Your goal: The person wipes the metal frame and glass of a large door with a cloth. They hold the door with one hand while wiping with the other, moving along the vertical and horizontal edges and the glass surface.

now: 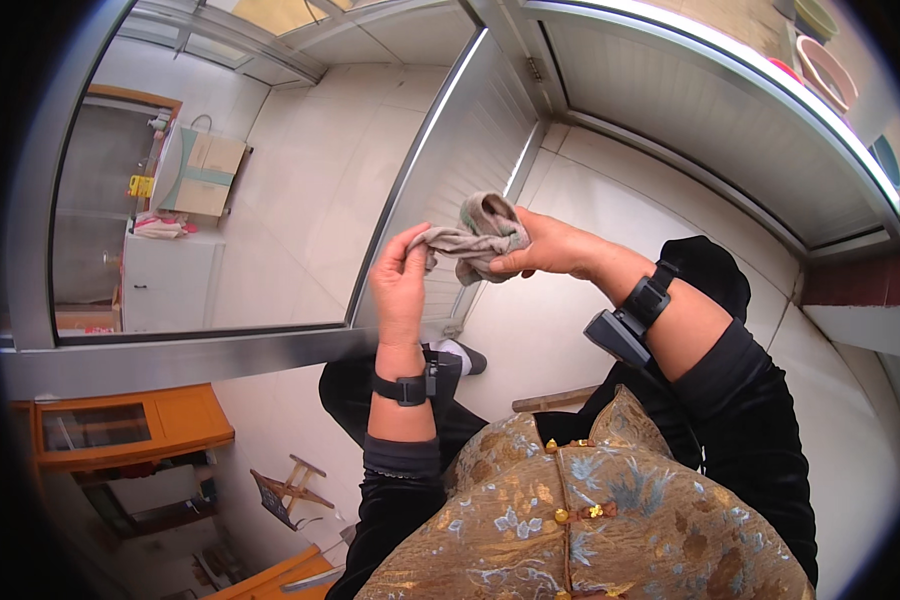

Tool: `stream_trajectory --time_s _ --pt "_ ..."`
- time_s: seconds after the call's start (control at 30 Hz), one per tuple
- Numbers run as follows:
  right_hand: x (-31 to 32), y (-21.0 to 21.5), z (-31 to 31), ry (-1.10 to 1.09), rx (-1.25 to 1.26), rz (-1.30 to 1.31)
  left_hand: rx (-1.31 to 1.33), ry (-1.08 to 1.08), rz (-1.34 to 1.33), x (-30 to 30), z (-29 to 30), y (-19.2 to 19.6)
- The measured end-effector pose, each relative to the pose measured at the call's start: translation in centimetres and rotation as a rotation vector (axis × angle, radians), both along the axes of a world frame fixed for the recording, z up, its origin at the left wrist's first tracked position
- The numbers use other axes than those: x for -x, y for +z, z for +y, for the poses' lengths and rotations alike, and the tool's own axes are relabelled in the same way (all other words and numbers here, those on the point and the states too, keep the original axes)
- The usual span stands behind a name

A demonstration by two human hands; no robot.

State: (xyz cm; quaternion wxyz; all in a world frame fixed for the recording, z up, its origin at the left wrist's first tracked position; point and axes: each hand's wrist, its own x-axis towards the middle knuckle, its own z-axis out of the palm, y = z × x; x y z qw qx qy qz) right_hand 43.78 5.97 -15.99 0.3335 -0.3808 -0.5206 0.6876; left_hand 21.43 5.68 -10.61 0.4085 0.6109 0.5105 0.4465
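Before the metal-framed door (460, 140), a grey cloth (478, 243) is held in the air between both hands. Its twisted end is pinched between thumb and fingers of the left hand (400, 278); its bunched, looped part is clasped by the right hand (552, 244). Dark straps (404, 391) are worn on both forearms. A small stool (274, 502) is seen at lower left.

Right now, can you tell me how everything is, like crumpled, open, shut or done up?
Cloth: crumpled and twisted, held up between two hands
Left hand: pinching the narrow end
Right hand: gripping the bunched end
Stool: unfolded
White cabinet: looks shut
Vest: looks fastened in front
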Motion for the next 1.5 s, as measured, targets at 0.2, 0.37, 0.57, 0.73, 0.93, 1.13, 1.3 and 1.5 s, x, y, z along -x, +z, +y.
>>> stream_trajectory --time_s 0.2,0.37,0.57,0.73,0.93,1.13,1.3,1.5 --pt "-0.3 0.3 -0.3 0.014 0.047 0.017 -0.046 0.314 0.211 3.4 -0.1 -0.1" --pt "-0.6 0.7 -0.1 -0.064 0.112 -0.012 -0.202 0.206 0.185 2.7 -2.0 -0.4" --pt "0.4 -0.1 -0.7 -0.023 -0.040 0.017 0.211 -0.113 -0.287 -2.1 -2.4 -4.3" --pt "0.7 -1.1 -1.0 0.085 -0.089 -0.027 0.412 -0.201 -0.561 -1.5 -2.0 -5.1" --pt "0.9 -1.3 -0.7 0.050 -0.296 -0.283 0.461 -0.142 -0.596 -2.0 -2.2 -5.4" --pt "1.2 -0.8 -0.9 -0.063 -0.279 -0.087 0.516 -0.341 -0.723 -1.4 -1.8 -4.6" --pt "0.9 -0.4 -1.2 0.187 -0.086 -0.049 0.524 -0.285 -0.529 -1.0 -2.5 -5.0" --pt "0.9 -0.1 -1.2 0.090 -0.115 -0.107 -0.165 -0.077 0.368 5.2 -6.1 -2.6"
